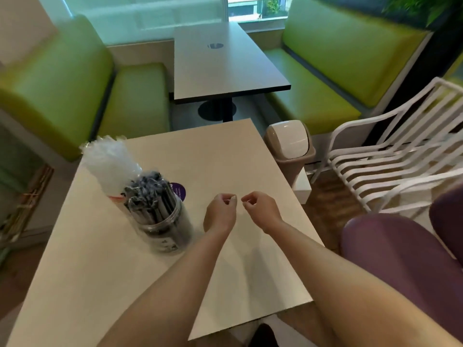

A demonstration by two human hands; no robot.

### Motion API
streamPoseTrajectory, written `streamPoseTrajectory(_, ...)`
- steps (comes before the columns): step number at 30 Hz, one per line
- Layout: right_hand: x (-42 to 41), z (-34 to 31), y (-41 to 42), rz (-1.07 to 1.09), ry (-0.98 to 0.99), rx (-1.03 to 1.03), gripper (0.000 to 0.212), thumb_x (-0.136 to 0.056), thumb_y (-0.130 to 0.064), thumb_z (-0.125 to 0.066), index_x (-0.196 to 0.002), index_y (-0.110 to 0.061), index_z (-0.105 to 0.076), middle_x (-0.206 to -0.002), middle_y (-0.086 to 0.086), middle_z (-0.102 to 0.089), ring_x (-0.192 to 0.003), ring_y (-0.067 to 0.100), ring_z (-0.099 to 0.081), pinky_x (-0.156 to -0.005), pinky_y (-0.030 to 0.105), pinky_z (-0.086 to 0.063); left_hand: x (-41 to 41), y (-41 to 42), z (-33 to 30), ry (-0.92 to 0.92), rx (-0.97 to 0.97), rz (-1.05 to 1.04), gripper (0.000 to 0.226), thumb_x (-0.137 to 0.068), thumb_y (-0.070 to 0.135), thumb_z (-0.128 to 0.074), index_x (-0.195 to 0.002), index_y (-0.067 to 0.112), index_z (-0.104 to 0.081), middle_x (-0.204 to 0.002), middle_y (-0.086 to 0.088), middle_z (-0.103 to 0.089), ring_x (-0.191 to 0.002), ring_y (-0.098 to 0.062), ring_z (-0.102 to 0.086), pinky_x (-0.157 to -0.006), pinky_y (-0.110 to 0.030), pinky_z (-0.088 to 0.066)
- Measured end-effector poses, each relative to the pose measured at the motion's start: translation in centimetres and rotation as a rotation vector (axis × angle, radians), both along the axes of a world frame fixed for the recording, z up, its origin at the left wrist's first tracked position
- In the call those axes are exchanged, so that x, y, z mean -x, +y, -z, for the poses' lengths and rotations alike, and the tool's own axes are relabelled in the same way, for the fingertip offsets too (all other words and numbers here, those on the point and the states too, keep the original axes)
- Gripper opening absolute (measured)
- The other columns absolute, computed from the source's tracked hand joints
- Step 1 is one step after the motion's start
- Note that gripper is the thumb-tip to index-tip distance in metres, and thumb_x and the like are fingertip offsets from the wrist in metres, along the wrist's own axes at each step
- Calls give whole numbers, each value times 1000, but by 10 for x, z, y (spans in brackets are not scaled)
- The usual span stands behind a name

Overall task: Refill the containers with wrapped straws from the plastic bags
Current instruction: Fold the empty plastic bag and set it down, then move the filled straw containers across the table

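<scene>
A clear jar (162,221) packed with dark wrapped straws stands left of centre on the beige table (225,156). Just behind it stands a second container (110,166) full of clear-wrapped straws. My left hand (221,211) hovers over the table just right of the jar, fingers curled in, nothing visibly held. My right hand (261,209) is close beside it, also curled with thumb against fingers, and I see nothing in it. No plastic bag is in view.
A round purple sticker (178,191) lies on the table behind the jar. A small swing-lid bin (290,146) stands off the table's right edge. White slatted chair (390,156) and purple seat (400,249) are at right; green booth benches and another table (225,63) lie ahead.
</scene>
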State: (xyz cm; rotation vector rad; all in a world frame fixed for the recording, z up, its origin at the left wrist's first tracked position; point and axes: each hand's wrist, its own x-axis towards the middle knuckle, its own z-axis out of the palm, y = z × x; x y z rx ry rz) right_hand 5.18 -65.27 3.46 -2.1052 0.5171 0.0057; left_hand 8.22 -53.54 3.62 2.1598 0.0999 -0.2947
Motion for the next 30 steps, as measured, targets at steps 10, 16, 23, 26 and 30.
streamPoseTrajectory(10,44,-13,102,-78,-13,-71,20,-93,-14,-54,-101,-20,-70,-92,-1,-66,-62,10,-55,-50,22,-43,74,114,0,-75,46,-157,16,-97,37,-54,-104,26,-63,-100,8,-65,-92,-14,-60,-82,-32,-49)
streamPoseTrajectory(16,35,-17,143,-126,-33,-114,32,-96,-15,-49,-125,-14,-63,-123,3,-63,-103,19,-60,-76,23,-42,68,162,1,-146,91,-378,35,-89,33,-65,-118,16,-56,-120,-2,-54,-108,-23,-58,-93,-43,-50)
streamPoseTrajectory(23,15,-21,166,-185,-69,-344,49,-103,-23,-39,-150,-17,-30,-155,2,-32,-143,17,-29,-111,28,-25,47,178,-2,-174,63,-308,79,-83,38,-74,-146,15,-32,-145,-8,-33,-135,-28,-36,-108,-41,-35)
streamPoseTrajectory(26,8,-18,168,-179,-72,-435,50,-104,-29,-37,-152,-20,-27,-156,0,-28,-144,15,-25,-107,23,-23,37,180,3,-178,91,-274,89,-77,45,-78,-147,17,-30,-141,-7,-34,-134,-27,-37,-109,-42,-37)
streamPoseTrajectory(30,-3,-16,165,-102,-61,-473,51,-104,-38,-36,-151,-22,-29,-141,1,-30,-139,13,-30,-103,18,-19,24,181,8,-173,146,-234,102,-69,48,-83,-148,17,-26,-140,-5,-31,-133,-23,-38,-110,-38,-36)
